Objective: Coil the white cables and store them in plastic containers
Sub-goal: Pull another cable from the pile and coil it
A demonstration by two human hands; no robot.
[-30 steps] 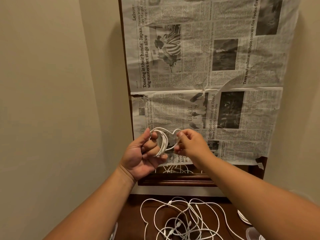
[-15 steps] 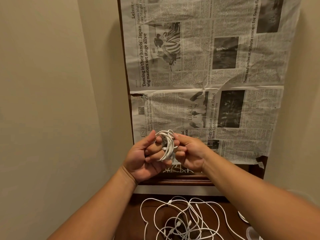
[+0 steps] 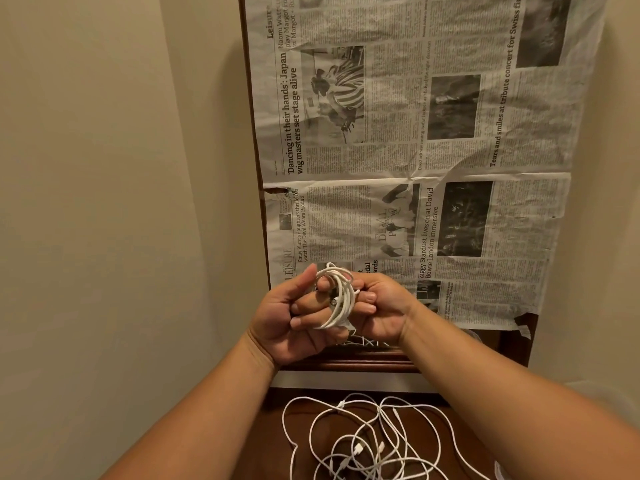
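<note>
A small coil of white cable [image 3: 341,296] is held up in front of me, its loops wrapped around the fingers of my left hand [image 3: 294,318]. My right hand [image 3: 379,308] presses against the coil's right side, fingers curled on it. Both hands touch each other around the coil. Below, on the dark wooden surface [image 3: 273,455], lies a loose tangle of several white cables [image 3: 363,441] with small connectors showing. No plastic container is clearly in view; a pale translucent edge [image 3: 498,471] shows at the bottom right.
A framed panel covered with newspaper sheets [image 3: 415,150] stands against the wall behind the hands. Beige walls [image 3: 104,202] close in on the left and right. The wooden frame's lower edge [image 3: 346,362] sits just under my hands.
The coil went from a wide open loop stretched between the hands to a tight bundle. My right hand closed in against the left.
</note>
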